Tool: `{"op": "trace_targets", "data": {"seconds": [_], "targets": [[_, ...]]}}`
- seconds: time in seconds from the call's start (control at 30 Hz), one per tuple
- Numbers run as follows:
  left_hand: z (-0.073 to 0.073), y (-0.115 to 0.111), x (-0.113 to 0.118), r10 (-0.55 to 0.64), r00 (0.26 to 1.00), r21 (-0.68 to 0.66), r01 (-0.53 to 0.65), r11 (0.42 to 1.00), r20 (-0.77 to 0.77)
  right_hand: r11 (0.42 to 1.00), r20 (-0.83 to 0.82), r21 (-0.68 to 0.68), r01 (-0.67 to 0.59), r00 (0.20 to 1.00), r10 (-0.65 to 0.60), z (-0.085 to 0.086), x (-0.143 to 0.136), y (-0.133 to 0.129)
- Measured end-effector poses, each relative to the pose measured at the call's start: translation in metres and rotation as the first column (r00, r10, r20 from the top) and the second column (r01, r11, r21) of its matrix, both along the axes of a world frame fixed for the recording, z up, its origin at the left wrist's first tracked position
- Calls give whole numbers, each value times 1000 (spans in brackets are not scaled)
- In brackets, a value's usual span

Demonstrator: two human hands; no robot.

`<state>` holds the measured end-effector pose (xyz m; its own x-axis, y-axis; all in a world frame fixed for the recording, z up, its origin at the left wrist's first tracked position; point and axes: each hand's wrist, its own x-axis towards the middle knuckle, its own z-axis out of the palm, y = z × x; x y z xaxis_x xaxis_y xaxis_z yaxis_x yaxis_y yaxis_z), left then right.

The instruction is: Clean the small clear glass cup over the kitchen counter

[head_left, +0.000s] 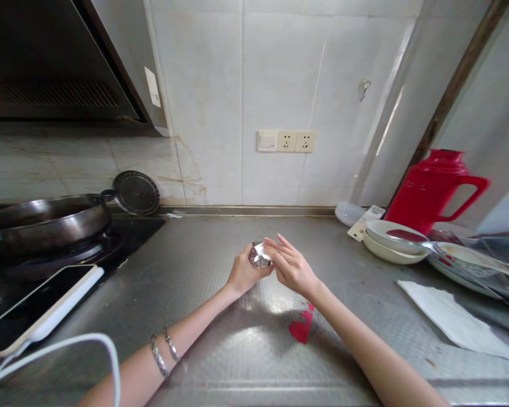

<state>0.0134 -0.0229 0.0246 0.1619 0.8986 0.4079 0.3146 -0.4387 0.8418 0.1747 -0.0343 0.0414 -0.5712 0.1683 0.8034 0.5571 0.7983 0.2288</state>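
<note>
Over the middle of the metal counter, my left hand [242, 268] is wrapped round a small dark, mottled object [253, 259]. Its exact kind I cannot make out. A white piece of tissue or paper [261, 251] lies against its top. The fingers of my right hand [292, 264] are bent and pressed together on this white piece, touching the dark object's right side. Part of the object is hidden behind both hands. Below my right wrist, a torn red scrap [302, 327] rests on the counter.
At the left, a steel pan [46, 223] sits on the black stove beside a phone [38, 311] with a white cable [89, 337]. To the right are a red thermos [428, 189], stacked bowls [390, 257], plates [466, 271] and a white paper napkin [453, 319].
</note>
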Motion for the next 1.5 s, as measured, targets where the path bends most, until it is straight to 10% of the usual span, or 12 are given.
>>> {"op": "trace_targets", "data": {"seconds": [0.33,0.83,1.3,1.5], "targets": [[-11,7,-7,-107,994,104,104,989,28,994,90,-16,-105,990,106,-6,-17,-10],[4,6,-3,-159,911,-242,265,933,380,994,-35,10,-112,993,112,-6,-1,-2],[-1,12,-5,-235,934,-46,256,965,268,984,-57,-2,-176,983,175,-6,-9,-10],[2,5,-2,-203,924,-220,282,934,323,989,-225,-86,-117,970,95,-7,-1,4]]}}
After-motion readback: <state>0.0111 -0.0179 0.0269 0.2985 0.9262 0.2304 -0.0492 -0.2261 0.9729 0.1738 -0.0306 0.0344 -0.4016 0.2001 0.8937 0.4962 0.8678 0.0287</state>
